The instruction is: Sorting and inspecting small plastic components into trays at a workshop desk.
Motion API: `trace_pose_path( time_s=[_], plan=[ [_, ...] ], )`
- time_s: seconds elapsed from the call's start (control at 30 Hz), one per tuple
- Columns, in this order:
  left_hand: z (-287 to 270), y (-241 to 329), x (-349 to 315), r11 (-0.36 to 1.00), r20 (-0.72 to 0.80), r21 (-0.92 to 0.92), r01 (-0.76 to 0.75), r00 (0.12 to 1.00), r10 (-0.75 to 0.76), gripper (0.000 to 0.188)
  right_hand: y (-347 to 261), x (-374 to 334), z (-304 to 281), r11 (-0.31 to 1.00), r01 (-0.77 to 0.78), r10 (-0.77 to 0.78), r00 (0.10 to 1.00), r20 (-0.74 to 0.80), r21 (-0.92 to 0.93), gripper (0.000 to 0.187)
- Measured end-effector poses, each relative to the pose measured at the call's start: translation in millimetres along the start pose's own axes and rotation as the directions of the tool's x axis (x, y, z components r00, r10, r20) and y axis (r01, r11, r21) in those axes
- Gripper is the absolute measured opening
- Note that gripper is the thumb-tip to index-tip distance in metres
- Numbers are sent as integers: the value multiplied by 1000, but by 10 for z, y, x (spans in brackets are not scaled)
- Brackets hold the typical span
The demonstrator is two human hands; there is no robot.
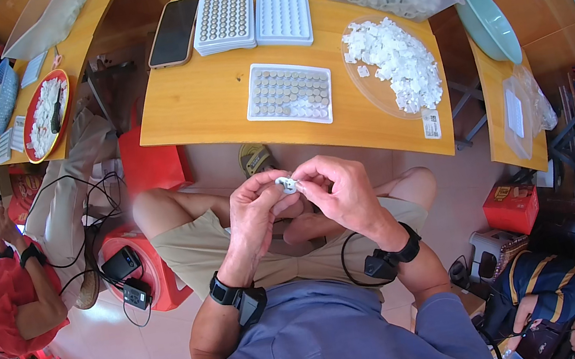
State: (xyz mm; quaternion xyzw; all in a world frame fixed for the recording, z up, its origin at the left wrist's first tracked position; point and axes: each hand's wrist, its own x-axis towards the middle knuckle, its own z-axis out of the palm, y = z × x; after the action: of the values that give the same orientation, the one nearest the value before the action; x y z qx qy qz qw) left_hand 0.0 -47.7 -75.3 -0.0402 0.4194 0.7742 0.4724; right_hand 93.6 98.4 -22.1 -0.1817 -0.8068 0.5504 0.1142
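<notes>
Both hands pinch one small white plastic piece [287, 183]: left hand [255, 210] steadies, right hand [337, 190] presses. I'd keep it level, close over the lap, near the tabletop [215, 94].

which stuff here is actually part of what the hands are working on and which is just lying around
In use: small white part pinched between left hand and right hand; tray of round metal pieces; pile of white parts on clear plate.

Lying about: phone; green bowl; red box.
</notes>
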Motion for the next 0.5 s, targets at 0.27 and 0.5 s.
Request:
trace_pose_path(
  time_s=[0.27,0.5],
  plan=[
    [3,-10,-13,1000,-10,2,-30,999,30,17,21,-6,27,999,30,-30,1000,-8,-27,8],
    [24,-3,-19,999,-46,23,-23,999,24,22,90,-16,53,997,58,-60,997,-39,-55,10]
  ],
)
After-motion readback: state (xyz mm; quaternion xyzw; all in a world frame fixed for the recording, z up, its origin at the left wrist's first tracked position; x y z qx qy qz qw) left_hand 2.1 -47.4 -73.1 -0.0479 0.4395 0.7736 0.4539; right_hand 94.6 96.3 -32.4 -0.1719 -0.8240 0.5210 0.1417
